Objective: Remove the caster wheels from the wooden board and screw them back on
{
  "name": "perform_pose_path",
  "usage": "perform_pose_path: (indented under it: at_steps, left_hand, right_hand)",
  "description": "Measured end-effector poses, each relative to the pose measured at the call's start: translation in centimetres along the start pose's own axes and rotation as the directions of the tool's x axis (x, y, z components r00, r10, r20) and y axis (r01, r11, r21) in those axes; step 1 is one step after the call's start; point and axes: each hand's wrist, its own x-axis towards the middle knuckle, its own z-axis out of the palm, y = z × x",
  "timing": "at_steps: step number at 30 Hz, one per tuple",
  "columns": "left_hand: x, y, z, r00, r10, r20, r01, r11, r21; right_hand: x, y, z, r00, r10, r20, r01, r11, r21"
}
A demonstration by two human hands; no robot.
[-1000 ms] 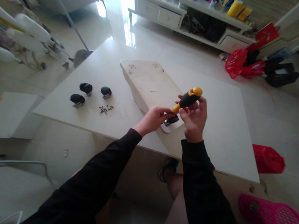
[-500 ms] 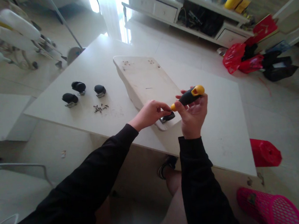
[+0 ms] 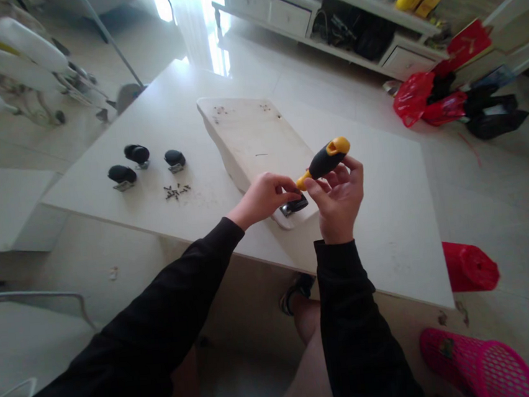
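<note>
A yellow and black screwdriver [image 3: 326, 158] slants over the near end of a pale wooden board [image 3: 263, 139]. My right hand [image 3: 342, 200] holds it near the front of its handle, fingers behind and thumb at the collar. My left hand [image 3: 271, 195] is pinched at the screwdriver's lower end; whatever lies between those fingertips is too small to make out. Just below them a black caster [image 3: 297, 204] with a shiny metal plate sits on the board's near corner. Screw holes mark the board's far corners.
The board lies on a white table [image 3: 380, 237]. To its left stand a black caster [image 3: 175, 159], two more casters [image 3: 122, 175], and a scatter of small dark screws [image 3: 176, 192]. A pink mesh basket [image 3: 481, 365] and a red roll [image 3: 471, 266] are beyond the table's right side.
The screwdriver's handle has tipped up and to the left, standing steeper. My right-hand fingers have shifted away from the handle's top. My left hand stays at the tip.
</note>
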Motion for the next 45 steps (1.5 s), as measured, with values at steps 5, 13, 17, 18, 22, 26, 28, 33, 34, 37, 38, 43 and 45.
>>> perform_pose_path:
  at_steps: [5, 13, 17, 18, 22, 26, 28, 33, 34, 37, 38, 43, 45]
  left_hand:
    - [0.1, 0.0, 0.4, 0.998, -0.003, -0.055, 0.001, 1.000, -0.029]
    - [0.1, 0.1, -0.1, 0.998, 0.007, -0.064, -0.008, 1.000, -0.017]
    - [0.2, 0.0, 0.2, 0.997, -0.013, -0.082, 0.006, 0.996, -0.084]
    - [0.2, 0.1, 0.0, 0.999, -0.004, -0.036, 0.000, 0.995, -0.096]
    - [0.1, 0.5, -0.7, 0.995, 0.023, 0.094, -0.019, 0.999, -0.045]
    - [0.1, 0.3, -0.2, 0.998, -0.010, -0.067, 0.009, 1.000, -0.015]
    - [0.2, 0.1, 0.1, 0.996, -0.015, -0.092, 0.010, 0.999, -0.048]
    - [0.2, 0.3, -0.3, 0.996, 0.030, 0.087, -0.021, 0.995, -0.094]
    - [0.2, 0.3, -0.4, 0.996, 0.031, 0.084, -0.025, 0.997, -0.075]
    - [0.1, 0.3, -0.2, 0.999, 0.007, -0.033, -0.008, 1.000, -0.028]
    - [0.1, 0.3, 0.0, 0.998, 0.001, -0.065, -0.003, 1.000, -0.026]
    - [0.1, 0.4, -0.2, 0.997, 0.031, 0.064, -0.026, 0.997, -0.074]
    - [0.0, 0.4, -0.5, 0.992, 0.043, 0.121, -0.035, 0.997, -0.066]
  right_hand:
    - [0.0, 0.1, 0.2, 1.000, 0.020, -0.011, -0.020, 1.000, -0.010]
    - [0.0, 0.0, 0.1, 0.999, 0.044, 0.003, -0.044, 0.999, -0.008]
    - [-0.1, 0.0, 0.3, 0.998, 0.056, 0.038, -0.056, 0.998, 0.003]
    - [-0.1, 0.0, 0.3, 0.998, 0.055, 0.037, -0.055, 0.999, -0.003]
    - [-0.1, 0.0, 0.1, 0.999, 0.041, 0.030, -0.040, 0.999, -0.019]
    - [-0.1, 0.0, 0.2, 0.997, 0.050, 0.052, -0.049, 0.998, -0.026]
    - [-0.1, -0.1, 0.4, 0.996, 0.070, 0.062, -0.069, 0.997, -0.024]
    - [-0.2, -0.1, 0.4, 0.998, 0.044, 0.033, -0.044, 0.999, -0.005]
    - [-0.2, -0.1, 0.4, 0.999, 0.038, 0.033, -0.038, 0.999, -0.002]
    - [-0.2, 0.0, 0.3, 0.997, 0.052, 0.051, -0.051, 0.998, -0.019]
    - [-0.3, 0.0, 0.4, 0.997, 0.058, 0.059, -0.057, 0.998, -0.023]
    - [-0.3, 0.1, 0.4, 0.998, 0.037, 0.056, -0.037, 0.999, 0.002]
    - [-0.2, 0.1, 0.4, 0.998, 0.042, 0.055, -0.042, 0.999, 0.000]
